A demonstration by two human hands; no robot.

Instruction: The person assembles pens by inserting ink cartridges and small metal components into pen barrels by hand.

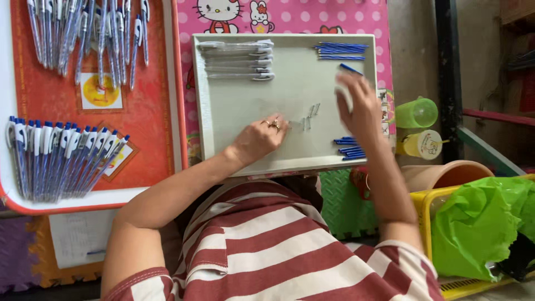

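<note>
A pale grey tray [251, 106] lies in front of me on a pink dotted surface. My left hand [259, 136], with rings on it, rests on the tray with its fingers curled, the fingertips beside a few small clear parts [309, 116]. Whether it pinches one is hidden. My right hand [359, 108] is blurred over the tray's right side, closed on a thin blue refill [351, 69] and something white. Clear pen barrels [237, 58] lie in a row at the tray's top left. Blue refills [341, 51] lie at its top right, and more blue refills [348, 149] at its lower right.
On the left, a red tray [150, 111] holds a fanned row of blue-and-white pens [61, 159] and another bunch of pens [83, 33] further up. On the right stand a green cup [418, 113], a yellow cup [423, 144], a brown pot [440, 173] and a yellow basket [426, 203] with green plastic [485, 223].
</note>
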